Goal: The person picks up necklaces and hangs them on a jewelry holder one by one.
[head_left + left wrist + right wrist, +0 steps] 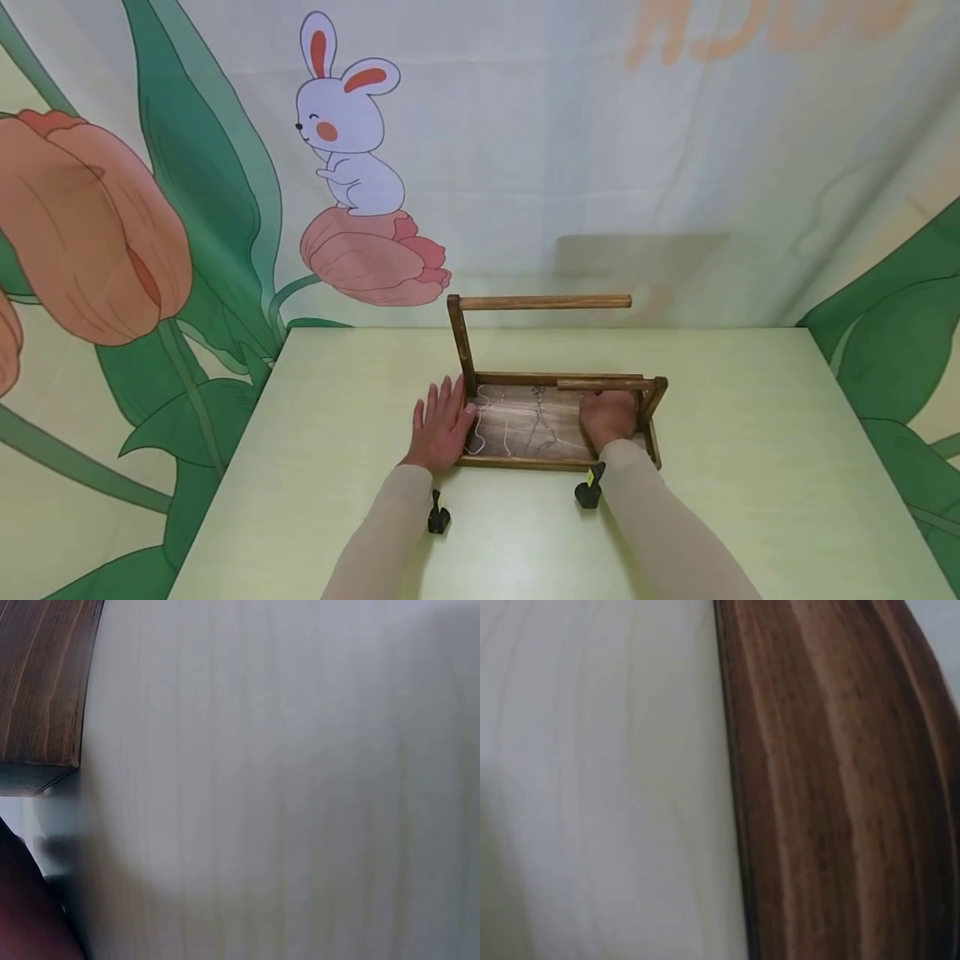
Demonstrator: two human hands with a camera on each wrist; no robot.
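Note:
A brown wooden tray (525, 462) lies on the table, with two posts rising from its ends. From the left post (462, 343) a long bar (547, 302) runs to the right; a shorter, lower bar (600, 384) runs left from the right post. Inside lie a thin chain (540, 417) and white strands (480, 427). My left hand (441, 429) rests against the tray's left end, fingers straight. Inside the tray, near its right end, is my right hand (609, 417), its fingers turned under and hidden. Both wrist views show wooden tray sides (41, 682) (825, 787).
The pale table (757, 433) reaches back to a printed curtain (510, 150) with a rabbit and tulips. A small black device (438, 515) sits at the left wrist, and another black device (588, 492) at the right wrist.

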